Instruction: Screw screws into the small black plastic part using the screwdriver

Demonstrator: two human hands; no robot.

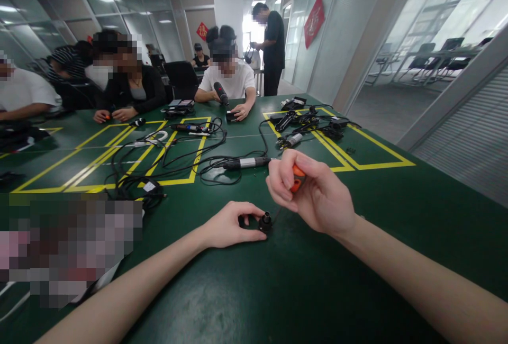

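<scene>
On the green table [246,291], my left hand [232,222] pinches a small round black part [265,223] with a metal post standing up from its top. Thumb and fingers grip it from opposite sides. Just above and to the right, my right hand [317,190] is closed around the orange-and-grey handle of a screwdriver [297,179]. A thin dark shaft slants from below that hand toward the black part; whether its tip touches the part I cannot tell.
Beyond my hands lies a corded black-and-silver tool [250,162] among looped cables. More corded tools [296,119] are piled inside yellow tape outlines. A blurred-out item [75,249] is at left. Across the table, a person in a white shirt [226,79] holds a tool.
</scene>
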